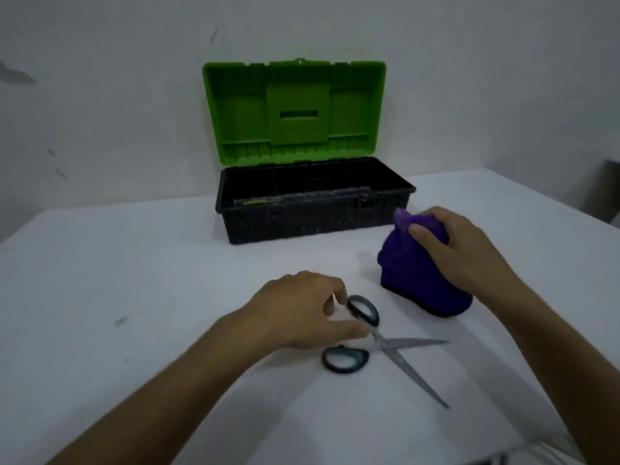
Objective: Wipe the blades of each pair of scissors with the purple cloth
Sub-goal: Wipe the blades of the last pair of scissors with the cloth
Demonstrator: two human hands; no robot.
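scissors: one pair [382, 344] lay flat on the white worktop [134, 280], near the middle, blades spread wide apart in a v pointing right; one blade ran almost level to the right, the other slanted toward the near right. the two dark loop handles sat on the left side, one farther, one nearer.
left hand: the left hand [302, 307] rested over the scissors' handles, its grip curled, thumb and a fingertip touching the pair by the pivot and the far loop; whether it truly pinched the handle or only touched it, the blur did not let me tell.
purple cloth: the purple cloth [422, 280] stood bunched in a mound on the worktop, to the right of and farther than the scissors, apart from the blades.
right hand: the right hand [456, 246] sat on top of the cloth, its grip closed round the upper folds, thumb pressed into the fabric.
toolbox: a toolbox [312, 209] with a black base stood at the far side of the worktop against the wall, its green lid [295, 112] upright and open; something flat lay inside, too dark to make out.
wall: a pale wall [100, 95] behind carried a few dark scuffs.
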